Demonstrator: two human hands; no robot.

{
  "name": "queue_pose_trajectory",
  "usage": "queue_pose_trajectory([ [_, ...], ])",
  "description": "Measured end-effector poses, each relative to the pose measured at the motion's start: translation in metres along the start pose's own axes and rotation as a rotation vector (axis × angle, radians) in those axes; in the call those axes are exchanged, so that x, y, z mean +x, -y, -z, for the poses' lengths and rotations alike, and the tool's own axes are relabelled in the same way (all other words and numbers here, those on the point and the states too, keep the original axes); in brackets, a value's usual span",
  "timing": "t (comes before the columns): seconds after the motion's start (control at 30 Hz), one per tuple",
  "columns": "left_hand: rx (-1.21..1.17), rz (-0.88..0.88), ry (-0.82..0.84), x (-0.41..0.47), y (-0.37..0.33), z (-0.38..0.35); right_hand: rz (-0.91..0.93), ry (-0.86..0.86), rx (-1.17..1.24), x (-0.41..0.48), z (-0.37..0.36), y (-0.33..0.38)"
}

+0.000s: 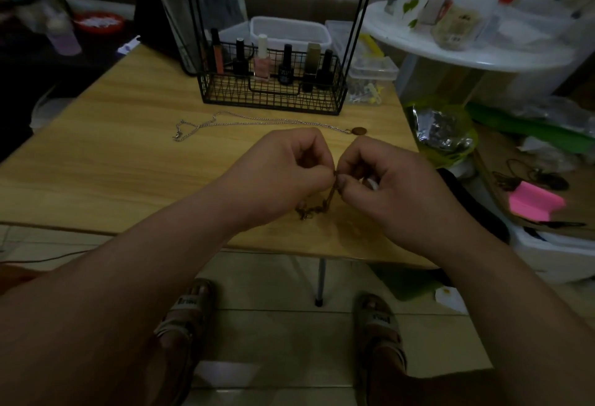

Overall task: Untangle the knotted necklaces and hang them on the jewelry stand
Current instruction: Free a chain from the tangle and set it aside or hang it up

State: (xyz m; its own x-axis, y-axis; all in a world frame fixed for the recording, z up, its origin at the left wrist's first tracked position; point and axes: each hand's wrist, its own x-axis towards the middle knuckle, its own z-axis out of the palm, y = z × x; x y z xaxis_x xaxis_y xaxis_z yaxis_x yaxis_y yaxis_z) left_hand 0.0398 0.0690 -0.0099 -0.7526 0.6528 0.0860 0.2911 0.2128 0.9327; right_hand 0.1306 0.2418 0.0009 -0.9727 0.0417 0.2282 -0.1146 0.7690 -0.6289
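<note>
Pale wooden tabletop, tall black wire stand at back. Left hand & right hand meet near front edge. Silver chain necklace w/ brown pendant lies beyond. Fingers of both pinch knotted bronze-brown chain; tugging apart could tighten knot.

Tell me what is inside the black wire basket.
Inside the wire basket stand six small cosmetic containers: an orange tube, a pink bottle, an olive bottle and three black bottles. The mesh partly covers their bases; the basket floor cannot be seen.
</note>
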Motion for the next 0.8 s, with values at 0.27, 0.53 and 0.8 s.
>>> queue_pose_trajectory([
  [0.27,-0.030,0.100,0.037,-0.011,0.001,0.012,0.121,-0.007,-0.138,0.005,-0.013,0.010],
  [0.53,-0.592,0.293,0.042,-0.022,-0.008,0.016,-0.020,-0.097,0.167,0.004,-0.015,0.017],
  [0.8,-0.576,0.350,-0.054,-0.018,0.001,0.007,-0.157,-0.051,0.232,0.006,-0.019,0.013],
])
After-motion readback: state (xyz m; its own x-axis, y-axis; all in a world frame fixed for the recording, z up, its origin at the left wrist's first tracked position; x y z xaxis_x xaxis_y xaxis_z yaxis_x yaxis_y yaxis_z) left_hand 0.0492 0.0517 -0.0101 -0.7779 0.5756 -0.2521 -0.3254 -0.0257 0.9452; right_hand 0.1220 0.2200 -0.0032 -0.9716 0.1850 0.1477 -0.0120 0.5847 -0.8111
